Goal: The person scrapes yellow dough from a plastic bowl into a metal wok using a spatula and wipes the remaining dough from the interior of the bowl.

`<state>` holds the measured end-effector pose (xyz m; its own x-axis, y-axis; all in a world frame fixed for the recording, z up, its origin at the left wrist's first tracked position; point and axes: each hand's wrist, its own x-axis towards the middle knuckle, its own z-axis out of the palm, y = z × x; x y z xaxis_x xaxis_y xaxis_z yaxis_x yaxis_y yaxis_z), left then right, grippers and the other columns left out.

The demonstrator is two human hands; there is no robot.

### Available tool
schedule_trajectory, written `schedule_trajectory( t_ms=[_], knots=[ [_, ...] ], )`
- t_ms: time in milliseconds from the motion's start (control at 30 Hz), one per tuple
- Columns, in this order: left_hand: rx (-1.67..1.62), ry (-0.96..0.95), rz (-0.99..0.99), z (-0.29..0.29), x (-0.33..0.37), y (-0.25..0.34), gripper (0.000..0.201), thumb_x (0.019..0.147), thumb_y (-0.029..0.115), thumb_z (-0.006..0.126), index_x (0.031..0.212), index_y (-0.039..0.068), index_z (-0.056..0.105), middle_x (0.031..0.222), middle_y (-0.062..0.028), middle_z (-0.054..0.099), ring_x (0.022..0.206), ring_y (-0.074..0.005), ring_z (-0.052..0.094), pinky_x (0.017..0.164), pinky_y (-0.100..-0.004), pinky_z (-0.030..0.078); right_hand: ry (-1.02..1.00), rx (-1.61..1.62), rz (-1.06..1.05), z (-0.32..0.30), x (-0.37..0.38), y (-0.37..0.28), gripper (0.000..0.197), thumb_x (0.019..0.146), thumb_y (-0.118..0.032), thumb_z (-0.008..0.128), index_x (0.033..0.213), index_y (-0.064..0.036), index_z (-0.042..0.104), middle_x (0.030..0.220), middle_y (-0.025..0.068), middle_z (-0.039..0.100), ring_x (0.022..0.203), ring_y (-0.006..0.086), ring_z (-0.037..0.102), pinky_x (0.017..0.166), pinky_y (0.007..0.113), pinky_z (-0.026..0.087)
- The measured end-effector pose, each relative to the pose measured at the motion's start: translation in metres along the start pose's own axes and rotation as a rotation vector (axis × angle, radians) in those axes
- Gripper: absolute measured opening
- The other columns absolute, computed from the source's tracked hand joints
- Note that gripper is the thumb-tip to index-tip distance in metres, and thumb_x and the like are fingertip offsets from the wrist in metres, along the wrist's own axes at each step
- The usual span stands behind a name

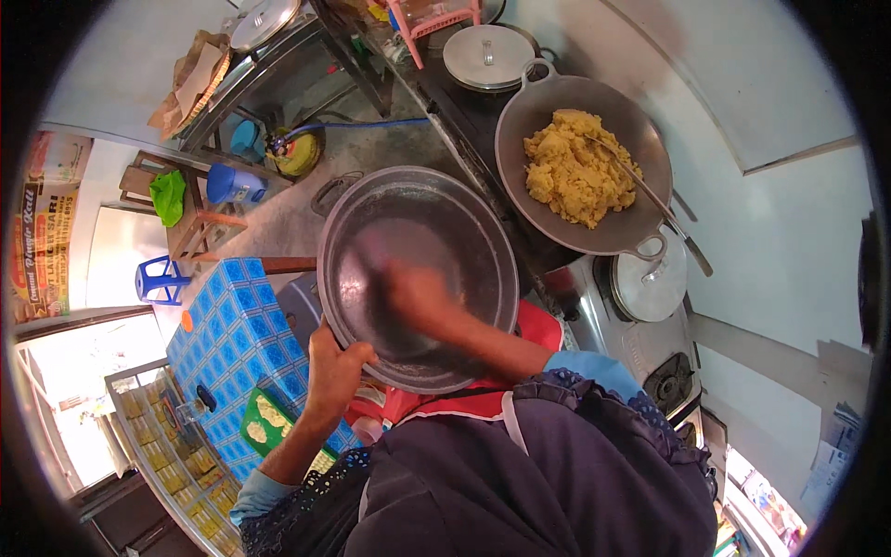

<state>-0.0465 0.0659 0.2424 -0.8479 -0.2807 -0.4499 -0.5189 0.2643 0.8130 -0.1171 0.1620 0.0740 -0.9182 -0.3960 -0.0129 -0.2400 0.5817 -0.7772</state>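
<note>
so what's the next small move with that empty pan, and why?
Probably keep the left hand gripping the rim of the empty metal pan while the right hand finishes sweeping its inner surface. That hand is blurred inside the pan, the pan looks bare, and the yellow mash sits in the wok beside it.

I see my left hand (332, 369) on the near rim of the large round grey metal pan (418, 278), and my right hand (418, 297) inside it. Behind it to the right, the dark wok of yellow crumbly mash (583, 176) sits on the stove (650, 343); the blue checkered table (239, 343) lies left.
</note>
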Motion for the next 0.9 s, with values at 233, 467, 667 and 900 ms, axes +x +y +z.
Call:
schedule_trajectory(
  t_ms=[233, 467, 667, 900],
  knots=[
    [0.035, 0.011, 0.062, -0.001, -0.008, 0.004, 0.045, 0.058, -0.002, 0.054, 0.103, -0.008, 0.054, 0.082, -0.0116, 0.063, 0.073, -0.0178, 0.059, 0.065, -0.0289, 0.048, 0.227, 0.105, 0.007, -0.013, 0.021, 0.027, 0.024, 0.077, -0.020, 0.054, 0.088, 0.0012, 0.058, 0.078, 0.0246, 0.062, 0.077, 0.0414, 0.062, 0.069, 0.051, 0.048],
    [0.123, -0.019, 0.013, -0.006, -0.011, 0.003, 0.051, 0.058, -0.002, 0.054, 0.109, -0.007, 0.051, 0.085, -0.0125, 0.064, 0.074, -0.0180, 0.059, 0.067, -0.0292, 0.048, -0.077, 0.284, 0.126, 0.004, 0.008, -0.022, 0.036, 0.088, -0.029, 0.047, 0.087, 0.0032, 0.063, 0.084, 0.0263, 0.062, 0.079, 0.0420, 0.062, 0.069, 0.050, 0.048],
    [0.071, 0.045, 0.116, -0.008, -0.017, -0.004, 0.036, 0.057, -0.002, 0.056, 0.092, -0.007, 0.057, 0.081, -0.0108, 0.063, 0.071, -0.0191, 0.059, 0.065, -0.0297, 0.047, -0.004, 0.321, 0.434, -0.008, 0.013, 0.022, 0.044, 0.089, -0.034, 0.044, 0.081, 0.0035, 0.064, 0.077, 0.0267, 0.062, 0.074, 0.0428, 0.062, 0.066, 0.051, 0.047],
    [0.064, -0.029, 0.031, -0.019, -0.013, -0.006, 0.046, 0.059, -0.002, 0.055, 0.104, -0.008, 0.053, 0.084, -0.0126, 0.063, 0.073, -0.0190, 0.059, 0.064, -0.0300, 0.048, -0.152, 0.274, 0.009, 0.012, -0.007, -0.029, 0.039, 0.093, -0.030, 0.039, 0.107, 0.0015, 0.057, 0.084, 0.0241, 0.062, 0.071, 0.0406, 0.060, 0.066, 0.049, 0.045]
  ],
)
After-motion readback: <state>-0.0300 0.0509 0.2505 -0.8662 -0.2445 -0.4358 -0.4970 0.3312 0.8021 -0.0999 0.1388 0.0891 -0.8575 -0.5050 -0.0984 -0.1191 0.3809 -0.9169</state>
